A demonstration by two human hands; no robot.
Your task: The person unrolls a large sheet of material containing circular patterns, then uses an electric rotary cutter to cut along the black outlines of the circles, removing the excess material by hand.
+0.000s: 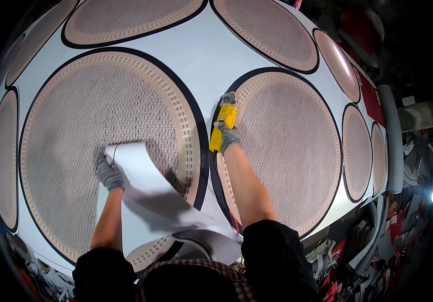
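My right hand (228, 137), in a grey glove, is wrapped round a yellow electric cutter (230, 115). The cutter's grey metal head (228, 99) rests on the dark border at the upper left of a round beige woven-pattern mat (292, 136). A red cord (234, 221) shows below, beside my right forearm. My left hand (108, 172), gloved in grey too, grips the edge of a folded-back flap of white sheet (138, 168). That flap lies over a larger-looking round mat (85, 105) on the left. The fingertips of my left hand are partly hidden.
More round mats (261, 30) are printed across the wide white sheet (191, 50). A grey roll (390, 141) lies along the right edge. Heaps of grey, white and red scraps (392, 246) fill the lower right, with others (45, 274) at the lower left.
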